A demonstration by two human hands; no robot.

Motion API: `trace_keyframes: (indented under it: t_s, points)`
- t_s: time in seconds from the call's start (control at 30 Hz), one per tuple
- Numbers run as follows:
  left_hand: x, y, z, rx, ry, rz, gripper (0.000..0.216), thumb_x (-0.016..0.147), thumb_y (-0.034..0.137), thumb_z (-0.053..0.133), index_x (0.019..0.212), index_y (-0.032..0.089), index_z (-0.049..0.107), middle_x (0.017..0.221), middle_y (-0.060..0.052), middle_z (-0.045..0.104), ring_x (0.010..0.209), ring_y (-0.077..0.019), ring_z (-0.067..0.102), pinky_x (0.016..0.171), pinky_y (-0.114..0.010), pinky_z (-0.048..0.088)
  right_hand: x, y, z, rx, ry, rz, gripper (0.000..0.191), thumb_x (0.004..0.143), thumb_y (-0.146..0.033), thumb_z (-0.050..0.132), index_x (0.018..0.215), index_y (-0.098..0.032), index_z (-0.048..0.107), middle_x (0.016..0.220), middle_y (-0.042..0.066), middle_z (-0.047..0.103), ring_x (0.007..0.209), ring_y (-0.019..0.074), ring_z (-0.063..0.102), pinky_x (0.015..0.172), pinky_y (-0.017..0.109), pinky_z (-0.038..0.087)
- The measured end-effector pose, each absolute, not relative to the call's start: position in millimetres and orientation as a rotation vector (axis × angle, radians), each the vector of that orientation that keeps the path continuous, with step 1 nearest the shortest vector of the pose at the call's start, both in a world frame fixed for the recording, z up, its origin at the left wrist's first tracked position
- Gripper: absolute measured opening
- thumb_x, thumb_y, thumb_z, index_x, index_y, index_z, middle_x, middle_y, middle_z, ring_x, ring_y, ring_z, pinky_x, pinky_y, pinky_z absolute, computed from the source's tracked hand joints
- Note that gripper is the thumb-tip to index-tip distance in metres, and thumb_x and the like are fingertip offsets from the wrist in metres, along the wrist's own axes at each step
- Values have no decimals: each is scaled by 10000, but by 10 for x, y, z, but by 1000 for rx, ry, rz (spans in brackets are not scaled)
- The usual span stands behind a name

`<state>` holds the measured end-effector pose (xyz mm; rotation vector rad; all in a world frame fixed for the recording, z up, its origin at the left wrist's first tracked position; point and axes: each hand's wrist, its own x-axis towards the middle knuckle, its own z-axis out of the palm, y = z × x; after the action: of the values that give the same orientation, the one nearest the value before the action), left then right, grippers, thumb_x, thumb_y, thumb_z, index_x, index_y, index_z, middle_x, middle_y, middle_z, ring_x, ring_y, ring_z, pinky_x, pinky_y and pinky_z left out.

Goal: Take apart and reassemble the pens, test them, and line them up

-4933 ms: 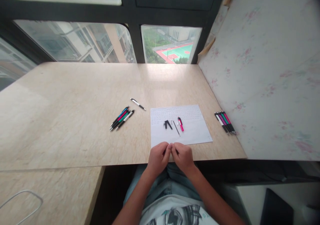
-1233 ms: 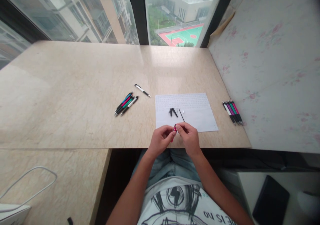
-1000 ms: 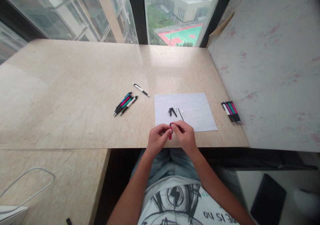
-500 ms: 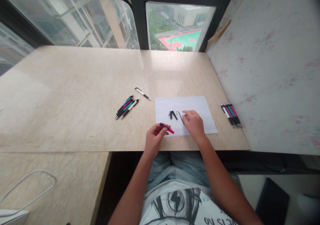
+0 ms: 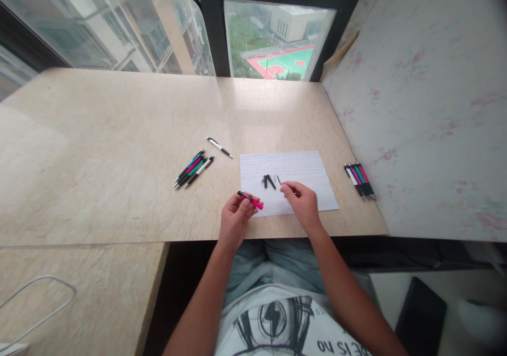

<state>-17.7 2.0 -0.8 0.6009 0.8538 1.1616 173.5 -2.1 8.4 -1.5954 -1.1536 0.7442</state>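
Observation:
My left hand [image 5: 233,217] is closed around a pink pen barrel [image 5: 256,204] with a black clip, held tilted over the near left edge of the sheet of paper [image 5: 293,160]. My right hand [image 5: 301,200] pinches a thin dark pen refill [image 5: 279,180] above the paper; most of its length is hidden by the fingers. Left of the refill lie a small spring-like piece [image 5: 274,178], a black pen grip [image 5: 271,181] and another short black pen part [image 5: 265,181], too small to make out fully.
A bunch of several pens [image 5: 195,170] lies left of the paper, with a single white pen [image 5: 219,147] behind it. Another row of pens [image 5: 359,180] rests by the right wall [image 5: 415,134]. A white cable [image 5: 51,278] curves over the lower left surface.
My right hand has closed on the refill that lay on the paper and shifted its position. My left hand still holds the pink barrel. The whole view has drifted slightly.

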Motion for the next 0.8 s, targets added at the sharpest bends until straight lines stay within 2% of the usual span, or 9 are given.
trace_keyframes:
  t_s: [0.07, 0.17, 0.4, 0.8]
  points:
    - [-196, 31, -21, 565, 835, 1162, 282, 765, 318, 814, 951, 171, 661, 928, -53, 737, 835, -148, 728, 746, -236, 561, 1617, -134, 126, -1509, -1039, 977, 266, 831, -419, 684, 930, -186, 767, 811, 67, 761, 645, 173, 648, 571, 301, 521]
    - [-221, 42, -43, 530, 817, 1162, 280, 751, 302, 826, 948, 177, 671, 959, -39, 721, 844, -133, 725, 753, -215, 558, 1464, -268, 168, -1381, -926, 1133, 249, 800, -394, 729, 940, -192, 767, 837, 72, 774, 671, 170, 664, 563, 288, 524]
    - [-238, 38, -62, 522, 787, 1166, 245, 791, 319, 792, 957, 190, 665, 980, -33, 708, 872, -126, 716, 796, -219, 558, 1323, -350, 181, -1302, -876, 1188, 209, 773, -368, 761, 908, -208, 765, 829, 61, 774, 687, 170, 670, 591, 299, 541]
    - [-168, 14, -25, 430, 788, 1226, 308, 753, 329, 824, 975, 201, 653, 945, -12, 707, 865, -120, 717, 817, -230, 561, 1283, -358, 232, -1276, -851, 1257, 212, 742, -358, 792, 893, -214, 755, 834, 45, 772, 740, 184, 697, 664, 316, 580]
